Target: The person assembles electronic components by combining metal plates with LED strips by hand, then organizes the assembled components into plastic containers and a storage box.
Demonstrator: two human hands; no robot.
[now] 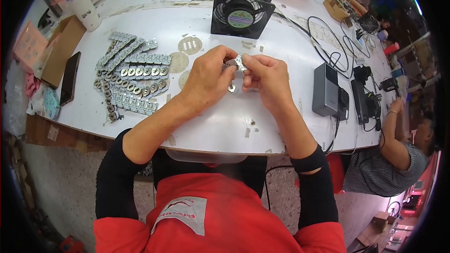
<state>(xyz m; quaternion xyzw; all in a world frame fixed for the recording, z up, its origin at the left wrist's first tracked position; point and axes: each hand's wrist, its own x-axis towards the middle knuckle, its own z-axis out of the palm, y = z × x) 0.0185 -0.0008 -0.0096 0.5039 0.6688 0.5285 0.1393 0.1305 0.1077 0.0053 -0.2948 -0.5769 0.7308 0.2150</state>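
Observation:
My left hand (206, 76) and my right hand (268, 74) meet above the middle of the white table. Between their fingertips they pinch a small silvery metal part (240, 63); its exact kind is too small to make out, and the left fingers partly cover it. Just below the hands shows a small round metal piece (232, 88); whether it hangs from the held part or lies on the table I cannot tell. To the left, rows of flat metal strips (138, 105) lie beside rows of round metal discs (144, 71), partly overlapping.
A black square fan (241, 14) stands beyond my hands. At right are a grey box-shaped device (325, 89), a black power strip (360, 100) and loose cables (344, 61). A phone (70, 78), a cardboard box (61, 51) and a bottle (83, 7) are at left. Co-workers sit along the right.

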